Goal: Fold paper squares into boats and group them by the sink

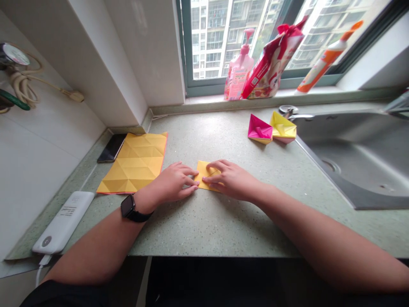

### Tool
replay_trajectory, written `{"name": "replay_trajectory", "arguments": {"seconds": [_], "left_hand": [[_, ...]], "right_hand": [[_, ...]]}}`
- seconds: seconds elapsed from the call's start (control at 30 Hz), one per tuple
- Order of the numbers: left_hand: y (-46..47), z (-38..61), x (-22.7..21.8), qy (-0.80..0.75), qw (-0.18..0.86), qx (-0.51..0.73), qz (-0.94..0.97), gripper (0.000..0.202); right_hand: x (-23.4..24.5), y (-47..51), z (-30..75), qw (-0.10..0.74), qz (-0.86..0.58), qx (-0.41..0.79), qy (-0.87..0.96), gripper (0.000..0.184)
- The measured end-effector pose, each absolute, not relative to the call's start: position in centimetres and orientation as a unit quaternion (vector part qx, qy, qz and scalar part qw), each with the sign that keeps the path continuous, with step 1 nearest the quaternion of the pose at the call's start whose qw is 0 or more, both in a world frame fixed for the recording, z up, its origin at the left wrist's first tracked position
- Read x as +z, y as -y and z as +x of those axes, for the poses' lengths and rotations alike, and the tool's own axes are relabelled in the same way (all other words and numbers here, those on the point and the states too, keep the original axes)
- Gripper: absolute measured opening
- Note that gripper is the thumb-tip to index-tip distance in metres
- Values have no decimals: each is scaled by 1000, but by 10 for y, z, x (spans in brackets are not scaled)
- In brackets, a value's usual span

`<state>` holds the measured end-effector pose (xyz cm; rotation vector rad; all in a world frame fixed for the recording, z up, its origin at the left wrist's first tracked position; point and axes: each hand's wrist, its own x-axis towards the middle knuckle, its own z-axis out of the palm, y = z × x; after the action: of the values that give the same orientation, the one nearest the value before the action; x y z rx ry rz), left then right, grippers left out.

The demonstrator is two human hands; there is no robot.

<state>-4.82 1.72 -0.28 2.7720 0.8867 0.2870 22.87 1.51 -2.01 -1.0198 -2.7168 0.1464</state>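
Home kitchen, steel sink, speckled stone countertop, pink pump bottle, window onto apartment towers

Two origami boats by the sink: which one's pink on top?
The magenta-topped origami boat, farther from the steel sink; the yellow-topped origami boat sits right beside it, nearer the sink.

No text could be read: the small print on the white power bank and the labels on the pink pump bottle, red foil bag and orange-and-white tube were too small or blurred.
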Motion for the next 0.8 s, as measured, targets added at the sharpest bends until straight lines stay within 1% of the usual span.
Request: {"name": "replay_trajectory", "arguments": {"seconds": [0.23, 0.47, 0.53, 0.7, 0.8], "left_hand": [[-15, -49, -3, -301, 106, 115, 941, 19], [-17, -50, -4, -286, 91, 132, 945, 18], [-16, -49, -4, -286, 93, 133, 944, 17], [-16, -48, -5, -289, 101, 150, 940, 17], [-15, -47, -7, -294, 100, 160, 937, 18]], "right_hand": [[-12, -24, 249, 69, -425, 77, 899, 27], [-16, -41, 273, 70, -499, 54, 862, 17], [-17, -45, 274, 75, -521, 45, 849, 16], [-21, -51, 266, 124, -558, 12, 821, 26], [-25, -51, 260, 153, -526, 38, 836, 20]]}}
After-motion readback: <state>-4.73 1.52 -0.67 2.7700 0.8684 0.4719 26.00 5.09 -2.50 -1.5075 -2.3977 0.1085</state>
